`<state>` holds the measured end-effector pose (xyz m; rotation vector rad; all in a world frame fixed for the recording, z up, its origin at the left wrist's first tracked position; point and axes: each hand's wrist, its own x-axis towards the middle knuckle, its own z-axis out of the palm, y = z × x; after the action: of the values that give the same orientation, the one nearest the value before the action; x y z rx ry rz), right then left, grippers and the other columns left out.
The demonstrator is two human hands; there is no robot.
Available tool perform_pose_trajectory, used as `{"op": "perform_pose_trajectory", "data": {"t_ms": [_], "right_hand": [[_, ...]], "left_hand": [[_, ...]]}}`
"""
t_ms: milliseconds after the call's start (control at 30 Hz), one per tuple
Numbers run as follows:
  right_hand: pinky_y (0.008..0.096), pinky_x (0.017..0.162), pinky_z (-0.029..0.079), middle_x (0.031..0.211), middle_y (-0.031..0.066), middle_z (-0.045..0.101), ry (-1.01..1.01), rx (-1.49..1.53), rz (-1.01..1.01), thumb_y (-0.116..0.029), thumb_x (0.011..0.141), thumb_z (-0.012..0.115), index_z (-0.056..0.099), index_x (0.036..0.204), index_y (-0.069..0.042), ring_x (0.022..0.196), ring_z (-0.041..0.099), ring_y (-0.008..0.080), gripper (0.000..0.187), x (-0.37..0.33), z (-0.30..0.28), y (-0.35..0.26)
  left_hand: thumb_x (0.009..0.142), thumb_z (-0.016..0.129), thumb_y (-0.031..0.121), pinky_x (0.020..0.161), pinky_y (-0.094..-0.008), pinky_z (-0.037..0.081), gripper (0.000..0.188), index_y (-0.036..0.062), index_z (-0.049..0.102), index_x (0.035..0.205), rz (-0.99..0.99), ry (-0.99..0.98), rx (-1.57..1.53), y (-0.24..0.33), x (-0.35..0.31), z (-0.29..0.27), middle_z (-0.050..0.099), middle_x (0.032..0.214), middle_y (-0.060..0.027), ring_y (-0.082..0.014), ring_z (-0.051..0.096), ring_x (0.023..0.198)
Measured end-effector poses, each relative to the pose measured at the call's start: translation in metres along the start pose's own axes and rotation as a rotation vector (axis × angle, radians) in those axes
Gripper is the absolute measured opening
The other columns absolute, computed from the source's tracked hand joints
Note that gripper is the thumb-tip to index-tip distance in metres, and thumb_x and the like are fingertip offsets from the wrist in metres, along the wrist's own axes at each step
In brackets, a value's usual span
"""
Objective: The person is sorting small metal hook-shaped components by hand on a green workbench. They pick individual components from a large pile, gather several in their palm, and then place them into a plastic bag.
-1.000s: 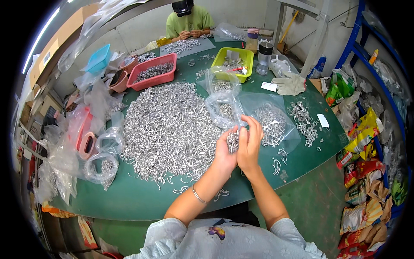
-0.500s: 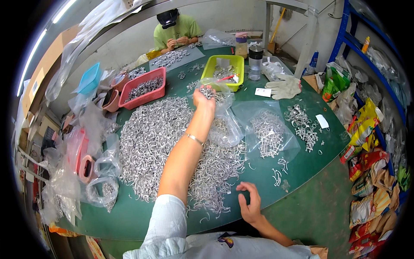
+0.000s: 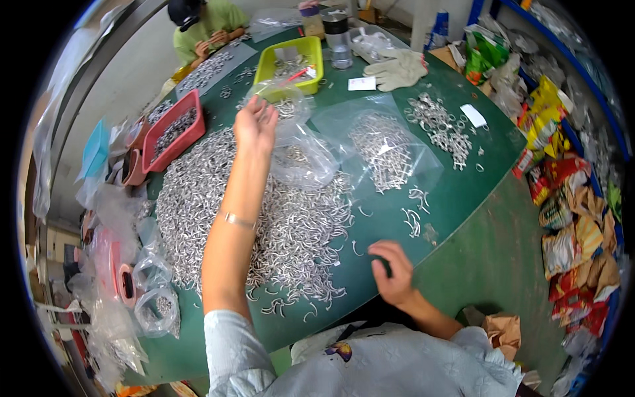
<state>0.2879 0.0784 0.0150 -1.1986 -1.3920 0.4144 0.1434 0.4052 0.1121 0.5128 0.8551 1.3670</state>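
My left hand [image 3: 256,124] reaches across the heap of small curved silver metal pieces [image 3: 198,192], palm turned up and fingers loosely spread. I see nothing lying in its palm. Beside its fingers is the mouth of a clear plastic bag [image 3: 311,165] that holds some metal pieces. My right hand [image 3: 393,272] hovers by the table's near edge, thumb apart from the bent fingers, with nothing in it. A few loose curved pieces [image 3: 411,221] lie beyond it.
A yellow-green basket [image 3: 309,85] and a pink basket [image 3: 193,142] hold metal parts. To the right lie a flat bag of pieces [image 3: 383,149], metal rings [image 3: 436,126] and a glove [image 3: 400,70]. A bottle [image 3: 339,49] stands behind. Across the table sits a co-worker [image 3: 215,26].
The silver pieces that lay in my left palm are gone from it, and its fingers have loosened. My view has shifted, so the table appears higher and turned. The right hand stays free.
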Motion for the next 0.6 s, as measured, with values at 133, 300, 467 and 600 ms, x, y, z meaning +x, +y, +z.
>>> {"op": "perform_pose_trajectory", "data": {"t_ms": [133,300,467,600], "right_hand": [[0.0371,0.087,0.046,0.103,0.0179,0.060,0.213,-0.230,0.102,0.000,0.086,0.057,0.062,0.102,0.003,0.096,0.059,0.0321,0.017,0.023,-0.061,0.031],[0.0433,0.110,0.031,0.135,0.0182,0.050,-0.107,-0.640,0.129,-0.022,0.093,0.058,0.055,0.126,0.001,0.133,0.040,0.0363,0.040,0.050,-0.104,0.073],[0.0453,0.116,0.021,0.145,0.0182,0.042,-0.447,-0.699,0.068,-0.036,0.095,0.055,0.048,0.136,-0.002,0.140,0.030,0.0348,0.054,0.074,-0.102,0.085],[0.0454,0.117,0.020,0.146,0.0162,0.043,-0.545,-0.580,0.043,-0.039,0.093,0.058,0.052,0.133,-0.001,0.140,0.032,0.0323,0.055,0.079,-0.091,0.086]], "left_hand": [[0.092,0.043,0.004,0.106,-0.0401,0.040,0.040,-0.0054,0.045,0.131,-0.004,-0.254,0.120,-0.003,-0.114,-0.015,0.050,0.128,-0.0181,-0.0286,0.051,0.120],[0.092,0.057,0.009,0.083,-0.0311,0.051,0.020,-0.0034,0.060,0.107,-0.532,-0.638,0.280,-0.035,-0.239,-0.057,0.064,0.095,-0.0105,-0.0191,0.062,0.090],[0.096,0.052,0.003,0.090,-0.0279,0.051,0.025,-0.0033,0.059,0.119,-1.061,-0.688,0.264,-0.114,-0.321,-0.108,0.064,0.105,-0.0105,-0.0167,0.063,0.096],[0.099,0.048,0.010,0.098,-0.0331,0.048,0.032,-0.0012,0.055,0.128,-1.304,-0.854,0.155,-0.194,-0.333,-0.138,0.064,0.116,-0.0119,-0.0190,0.061,0.110]]}}
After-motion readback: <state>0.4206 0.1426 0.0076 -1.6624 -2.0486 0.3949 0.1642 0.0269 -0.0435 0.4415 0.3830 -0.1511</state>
